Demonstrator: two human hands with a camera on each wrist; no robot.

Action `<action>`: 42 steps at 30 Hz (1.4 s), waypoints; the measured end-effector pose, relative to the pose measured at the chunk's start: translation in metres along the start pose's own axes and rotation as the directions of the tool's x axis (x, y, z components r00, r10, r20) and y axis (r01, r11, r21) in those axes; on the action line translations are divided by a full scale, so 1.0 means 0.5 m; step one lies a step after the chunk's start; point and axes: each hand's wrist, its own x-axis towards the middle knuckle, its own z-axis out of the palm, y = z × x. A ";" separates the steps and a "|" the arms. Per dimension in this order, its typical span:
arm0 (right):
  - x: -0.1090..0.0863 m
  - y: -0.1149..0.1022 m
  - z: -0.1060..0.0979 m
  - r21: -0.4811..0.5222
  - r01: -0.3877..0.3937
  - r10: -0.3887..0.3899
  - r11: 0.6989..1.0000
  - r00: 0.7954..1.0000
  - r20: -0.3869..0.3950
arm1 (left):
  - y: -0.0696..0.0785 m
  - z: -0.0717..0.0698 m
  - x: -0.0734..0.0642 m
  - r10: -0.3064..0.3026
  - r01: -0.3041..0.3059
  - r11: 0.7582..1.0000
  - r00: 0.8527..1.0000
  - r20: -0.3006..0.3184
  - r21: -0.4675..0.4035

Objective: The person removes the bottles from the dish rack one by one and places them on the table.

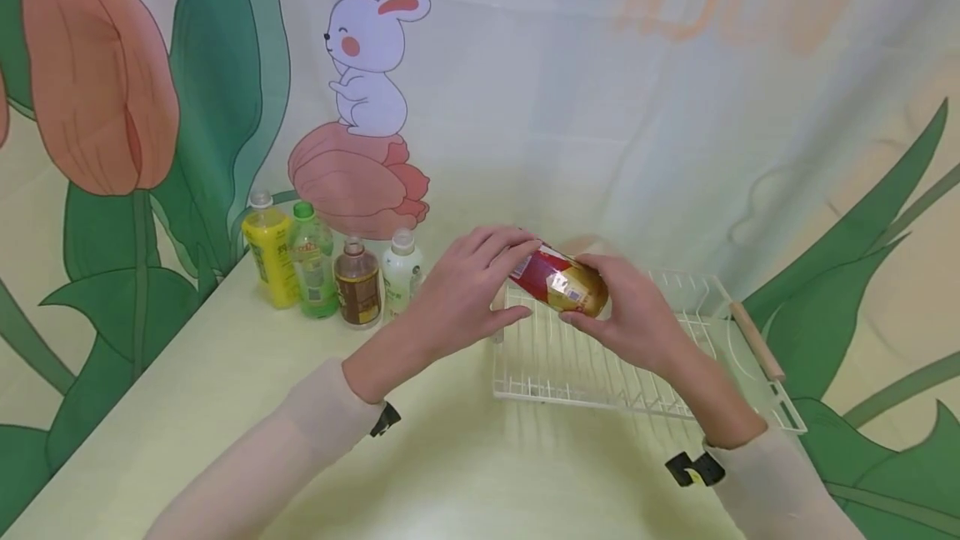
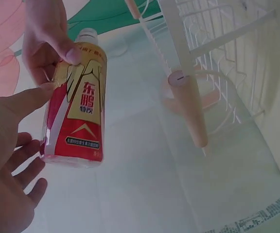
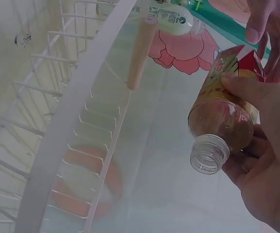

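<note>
A capless clear plastic drink bottle [image 1: 561,280] with a red and gold label is held tilted above the white wire rack. My right hand [image 1: 637,311] grips it around the upper part, thumb on the label, as the right wrist view shows; its open mouth [image 3: 209,154] points toward that camera. Beside the base end is my left hand [image 1: 468,290], its fingers extended along the bottle and its thumb spread away from it. In the left wrist view, a left fingertip [image 2: 46,88] meets the label's edge, while the other fingers stay below and off to the side.
The white wire rack [image 1: 600,401] with wooden handles [image 1: 757,342] stands on the table beneath the hands. At the left is a row of capless or capped bottles: yellow [image 1: 272,261], green [image 1: 313,265], brown [image 1: 358,286] and white [image 1: 401,269]. A printed curtain [image 1: 540,107] hangs behind.
</note>
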 end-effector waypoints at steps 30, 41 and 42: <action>-0.005 -0.026 0.018 -0.143 0.126 -0.113 0.982 0.990 0.089 | -0.003 0.035 -0.004 -0.036 0.016 0.997 0.960 0.278 0.072; -0.034 -0.022 -0.057 -0.113 0.087 -0.100 0.990 0.989 -0.113 | -0.068 0.031 -0.071 -0.250 0.275 0.952 0.952 0.174 -0.137; -0.039 -0.019 -0.060 -0.102 0.074 -0.085 0.992 0.990 -0.109 | -0.072 0.036 -0.078 -0.273 0.299 0.938 0.949 0.160 -0.175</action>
